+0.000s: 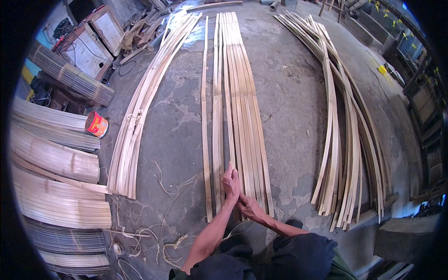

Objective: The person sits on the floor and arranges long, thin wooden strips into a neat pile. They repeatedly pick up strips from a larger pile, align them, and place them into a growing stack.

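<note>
A row of long, pale bamboo strips (pixel 248 121) lies side by side on the floor before me, running away toward the far end. My left hand (pixel 231 183) is closed around a bamboo strip (pixel 227 88) near the row's close end, left of the middle. Just below and to the right, my right hand (pixel 250 207) is closed by the left wrist, over the strips' near ends; its fingertips are partly hidden, so what they hold cannot be made out. One separate strip (pixel 205 116) lies a little apart on the left.
Loose bundles of strips lie on the left (pixel 144 98) and right (pixel 347 121). Stacked slatted bamboo mats (pixel 60 186), a rolled mat (pixel 70 72) and a red tub (pixel 96 124) stand farther left. Thin fibre scraps (pixel 172 193) litter the concrete floor. A grey block (pixel 406 238) sits at lower right.
</note>
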`<action>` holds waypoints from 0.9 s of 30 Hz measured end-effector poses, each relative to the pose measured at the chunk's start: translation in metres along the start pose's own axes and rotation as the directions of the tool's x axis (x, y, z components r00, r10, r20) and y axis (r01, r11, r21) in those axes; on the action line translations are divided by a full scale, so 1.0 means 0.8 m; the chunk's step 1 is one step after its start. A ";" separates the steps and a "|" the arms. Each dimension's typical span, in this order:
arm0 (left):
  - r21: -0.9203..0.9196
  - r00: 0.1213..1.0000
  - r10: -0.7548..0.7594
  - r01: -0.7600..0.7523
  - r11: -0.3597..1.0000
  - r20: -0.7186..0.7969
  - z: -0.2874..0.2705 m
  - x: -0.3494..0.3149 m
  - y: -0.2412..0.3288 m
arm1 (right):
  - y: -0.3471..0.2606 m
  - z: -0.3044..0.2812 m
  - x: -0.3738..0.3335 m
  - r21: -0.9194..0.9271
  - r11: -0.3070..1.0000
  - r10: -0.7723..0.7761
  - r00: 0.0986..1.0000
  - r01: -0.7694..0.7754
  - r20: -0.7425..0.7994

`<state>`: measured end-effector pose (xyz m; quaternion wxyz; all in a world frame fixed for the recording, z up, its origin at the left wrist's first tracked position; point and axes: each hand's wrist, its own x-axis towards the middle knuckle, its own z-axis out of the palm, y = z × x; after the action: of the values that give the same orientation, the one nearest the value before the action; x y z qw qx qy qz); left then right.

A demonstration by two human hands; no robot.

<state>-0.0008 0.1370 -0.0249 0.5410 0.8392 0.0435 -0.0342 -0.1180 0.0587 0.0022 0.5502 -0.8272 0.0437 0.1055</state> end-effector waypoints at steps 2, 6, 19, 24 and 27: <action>0.061 1.000 0.007 -0.009 0.998 0.028 -0.006 -0.008 0.012 | 0.004 0.003 -0.005 0.019 0.999 -0.038 0.999 0.039 -0.015; 0.165 0.985 0.172 -0.173 0.971 0.021 -0.021 -0.005 0.002 | -0.029 -0.003 -0.007 0.059 0.998 0.025 1.000 -0.026 0.018; 0.345 0.961 0.192 -0.252 0.904 0.198 -0.025 -0.002 0.005 | 0.012 -0.001 -0.009 -0.119 0.991 -0.054 0.998 0.055 0.011; 0.409 0.953 0.219 -0.288 0.866 0.208 -0.018 0.000 0.005 | 0.042 0.004 -0.008 -0.242 0.966 -0.102 0.994 0.092 -0.027; 0.481 0.961 0.190 -0.266 0.835 0.202 -0.023 0.004 -0.010 | 0.009 -0.017 -0.004 -0.114 0.993 -0.038 0.999 0.034 -0.038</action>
<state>0.0020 0.1575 -0.0250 0.3051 0.9454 -0.1071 -0.0407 -0.1204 0.0432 0.0018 0.5031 -0.8598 0.0338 0.0810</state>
